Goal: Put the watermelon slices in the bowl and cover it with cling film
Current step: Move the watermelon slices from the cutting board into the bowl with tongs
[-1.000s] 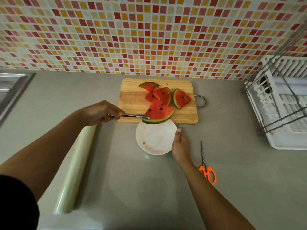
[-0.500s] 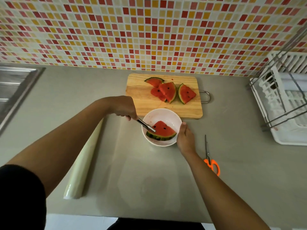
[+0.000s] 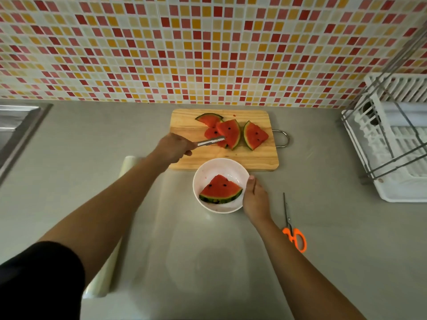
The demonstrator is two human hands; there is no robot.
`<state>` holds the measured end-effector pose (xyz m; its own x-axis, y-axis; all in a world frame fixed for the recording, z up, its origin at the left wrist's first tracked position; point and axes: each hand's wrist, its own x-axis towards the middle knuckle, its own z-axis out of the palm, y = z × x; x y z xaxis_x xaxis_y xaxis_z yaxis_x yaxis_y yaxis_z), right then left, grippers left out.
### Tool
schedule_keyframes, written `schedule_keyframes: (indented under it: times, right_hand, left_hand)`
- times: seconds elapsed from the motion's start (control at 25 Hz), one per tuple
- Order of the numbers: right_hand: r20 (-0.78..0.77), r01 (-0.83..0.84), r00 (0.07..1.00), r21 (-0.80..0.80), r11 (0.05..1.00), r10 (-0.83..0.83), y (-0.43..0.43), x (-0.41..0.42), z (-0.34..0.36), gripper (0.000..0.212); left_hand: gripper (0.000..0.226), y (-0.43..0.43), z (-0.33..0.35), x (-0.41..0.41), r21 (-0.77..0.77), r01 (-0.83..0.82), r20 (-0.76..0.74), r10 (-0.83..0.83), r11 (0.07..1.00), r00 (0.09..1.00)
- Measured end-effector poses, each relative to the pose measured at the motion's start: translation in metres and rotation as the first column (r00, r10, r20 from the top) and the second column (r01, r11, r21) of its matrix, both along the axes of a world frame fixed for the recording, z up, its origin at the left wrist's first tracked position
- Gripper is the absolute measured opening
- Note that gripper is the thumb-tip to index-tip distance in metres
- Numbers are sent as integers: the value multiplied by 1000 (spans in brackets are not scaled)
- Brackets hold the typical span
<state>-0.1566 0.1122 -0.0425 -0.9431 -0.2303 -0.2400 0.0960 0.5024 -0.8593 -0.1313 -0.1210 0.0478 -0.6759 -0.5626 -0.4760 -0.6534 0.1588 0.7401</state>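
One watermelon slice (image 3: 220, 190) lies in the white bowl (image 3: 208, 172), which stands just in front of the wooden cutting board (image 3: 189, 125). Several more slices (image 3: 255, 135) rest on the board. My left hand (image 3: 172, 147) holds metal tongs (image 3: 210, 142) whose tips reach the overlapping slices at the board's middle. My right hand (image 3: 255, 198) grips the bowl's right rim. A roll of cling film (image 3: 104, 278) lies on the counter to the left, mostly hidden under my left arm, with a sheet pulled out under the bowl.
Orange-handled scissors (image 3: 293, 236) lie right of my right arm. A white dish rack (image 3: 397, 144) stands at the far right. A steel sink edge (image 3: 20, 125) is at the far left. The tiled wall runs behind the board.
The tongs let go of the slice in the bowl, and my left hand has moved back up to the slices on the board. My right hand stays on the bowl.
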Motion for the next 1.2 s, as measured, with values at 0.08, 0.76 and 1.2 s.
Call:
schedule_keyframes:
  times: [0.08,0.76,1.2]
  right_hand:
    - [-2,-8,1000,1,1000,8,0,0,0,45]
    - [38,-11,999,-44,999,13,-1,-4,-1,45]
    - [50,9,999,-14,1000,-8,-3,-5,-2,51]
  left_hand:
    - [14,9,-16,-13,26,-56,-50,57,998,997]
    - [16,-50,18,6,139,425,-95,-415,895,905]
    - [25,-7,20,-17,-72,756,349,-694,650,630]
